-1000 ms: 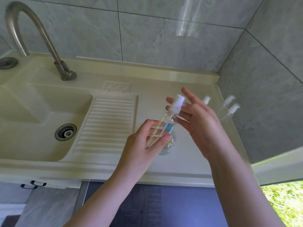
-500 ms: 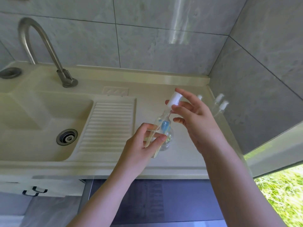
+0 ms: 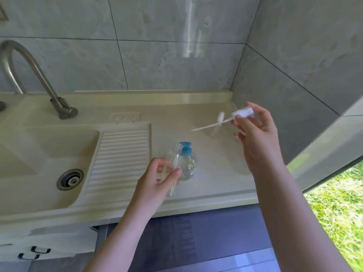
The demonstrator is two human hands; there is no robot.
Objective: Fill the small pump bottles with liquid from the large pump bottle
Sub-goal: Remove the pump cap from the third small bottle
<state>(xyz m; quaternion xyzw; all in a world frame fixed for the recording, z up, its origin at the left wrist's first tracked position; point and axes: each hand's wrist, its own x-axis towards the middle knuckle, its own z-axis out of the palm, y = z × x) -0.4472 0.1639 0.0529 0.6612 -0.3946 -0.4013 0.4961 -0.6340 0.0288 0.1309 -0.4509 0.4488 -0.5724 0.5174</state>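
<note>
A cream moulded sink unit (image 3: 206,107) fills the middle of the frame under grey marbled wall tiles (image 3: 167,61) that meet in a corner at the upper right; at the far left a curved steel tap (image 3: 35,75) rises over the basin (image 3: 39,154), whose round steel drain (image 3: 70,179) sits at the lower left, with a ribbed draining board (image 3: 119,156) just right of it, a dark floor along the bottom edge and sunlit grass (image 3: 337,209) at the lower right. At centre the left hand (image 3: 155,181) curls its fingers and thumb round a small clear bottle (image 3: 172,169), tilted, its neck open and a little pale liquid showing at its base. Just behind it, on the counter, stands the large clear pump bottle (image 3: 188,163) with a blue pump top (image 3: 185,149); how full it is cannot be told. Further right the right hand (image 3: 257,138) pinches the white pump head (image 3: 242,112) at the upper right, its dip tube (image 3: 212,125) pointing left in the air, well apart from the small bottle. Another white-capped small bottle (image 3: 221,117) stands blurred behind the tube near the wall. Half a second ago the pump head was on the small bottle; now it is out and lifted away to the right, and the view has tipped up to show more wall
</note>
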